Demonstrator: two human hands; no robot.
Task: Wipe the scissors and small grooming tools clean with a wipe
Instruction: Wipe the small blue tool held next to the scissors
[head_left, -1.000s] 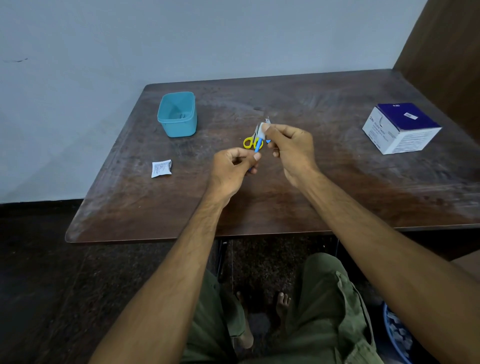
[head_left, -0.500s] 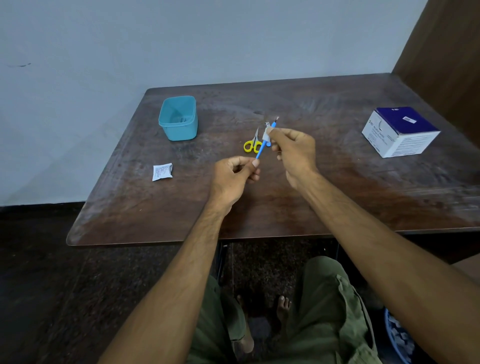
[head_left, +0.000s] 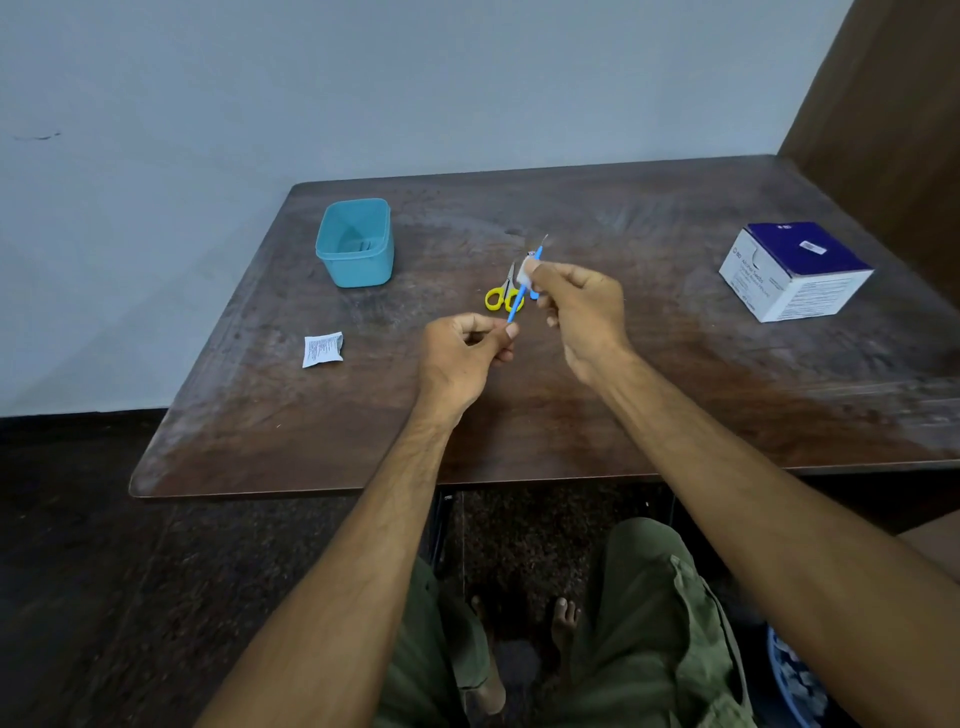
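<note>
Midair above bench (head_left: 519, 426): left hand (head_left: 462, 358) grip pinches lower end of blue tool (head_left: 516, 306); right hand (head_left: 579, 306) grip pinches white wipe (head_left: 525, 275) around tool's upper part. Yellow scissors (head_left: 503, 296) flat on bench behind. Teal container (head_left: 355, 244), sachet (head_left: 322, 349) left; box (head_left: 792, 270) right.

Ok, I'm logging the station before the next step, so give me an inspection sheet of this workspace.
Surface: dark brown wooden table, worn and streaked.
Job's things: thin blue-handled grooming tool held above the table; white wipe wrapped round its upper part; yellow-handled scissors lying flat behind it.
Clutter: teal plastic tub, open; torn white sachet; blue-and-white cardboard box.
Hands: left hand pinches the tool's lower end; right hand pinches the wipe on the tool.
Cables: nothing seen.
Surroundings: pale wall, brown wooden panel, dark floor.
</note>
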